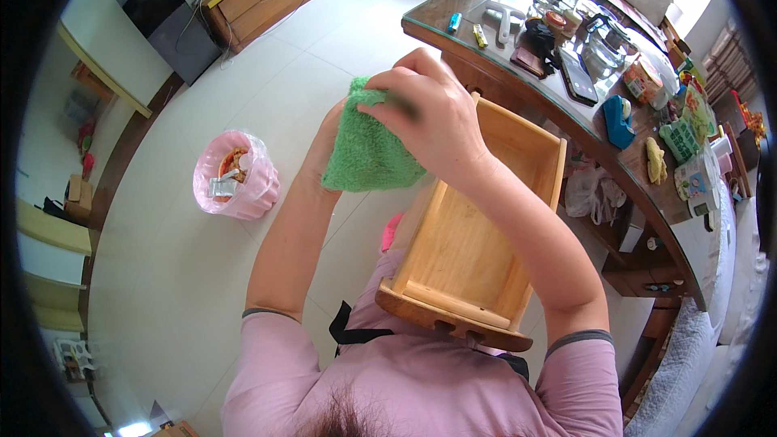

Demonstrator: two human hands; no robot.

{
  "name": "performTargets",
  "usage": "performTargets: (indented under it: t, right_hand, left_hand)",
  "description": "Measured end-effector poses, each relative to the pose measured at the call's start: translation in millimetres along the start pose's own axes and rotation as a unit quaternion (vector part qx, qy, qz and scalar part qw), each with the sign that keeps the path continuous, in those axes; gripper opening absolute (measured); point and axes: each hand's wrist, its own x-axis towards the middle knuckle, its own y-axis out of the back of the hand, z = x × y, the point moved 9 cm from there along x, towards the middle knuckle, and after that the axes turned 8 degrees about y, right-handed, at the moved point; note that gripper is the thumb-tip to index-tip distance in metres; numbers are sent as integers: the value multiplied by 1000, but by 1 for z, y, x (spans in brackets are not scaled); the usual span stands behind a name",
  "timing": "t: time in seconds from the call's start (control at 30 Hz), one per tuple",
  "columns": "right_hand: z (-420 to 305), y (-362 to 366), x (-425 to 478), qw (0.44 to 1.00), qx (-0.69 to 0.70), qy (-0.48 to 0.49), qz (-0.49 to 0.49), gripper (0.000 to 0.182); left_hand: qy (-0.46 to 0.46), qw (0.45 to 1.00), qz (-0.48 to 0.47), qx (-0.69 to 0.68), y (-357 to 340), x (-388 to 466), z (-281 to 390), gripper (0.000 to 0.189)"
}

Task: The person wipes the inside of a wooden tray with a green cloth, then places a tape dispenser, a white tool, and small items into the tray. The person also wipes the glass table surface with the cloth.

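A green terry cloth [373, 149] is held up in front of me, beside the far end of a wooden drawer. My right hand [434, 112] pinches its upper edge between thumb and fingers. Behind the cloth is my left hand [331, 127], gripping it from the left side; most of its fingers are hidden. The light wooden drawer [464, 243] rests on my lap, open side up. Its darker front panel [449, 318], with cut-out notches, lies against my waist. My right forearm crosses above the drawer and hides part of its inside.
On the tiled floor at left stands a pink lined waste bin [264, 185] with rubbish inside. A glass-topped table [446, 9] curves along the right, carrying a phone [578, 76], a blue tape dispenser [618, 122], a yellow cloth [655, 161] and jars. Plastic bags [592, 194] lie underneath.
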Motion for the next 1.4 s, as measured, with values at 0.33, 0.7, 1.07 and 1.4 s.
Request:
performTargets:
  t: [0.33, 0.7, 1.07, 1.4]
  right_hand:
    - [88, -32, -51, 902, 138, -382, -148, 67]
    - [61, -59, -104, 494, 675, -542, 82, 64]
    - [115, -32, -126, 639, 533, -546, 92, 58]
    - [56, 71, -61, 805, 515, -240, 173, 71]
  left_hand:
    - [46, 988, 20, 143, -17, -12, 10, 39]
    - [78, 982, 166, -39, 27, -2, 22, 29]
    - [92, 977, 115, 155, 8, 7, 7, 41]
    - [-133, 962, -56, 231, -69, -13, 43, 33]
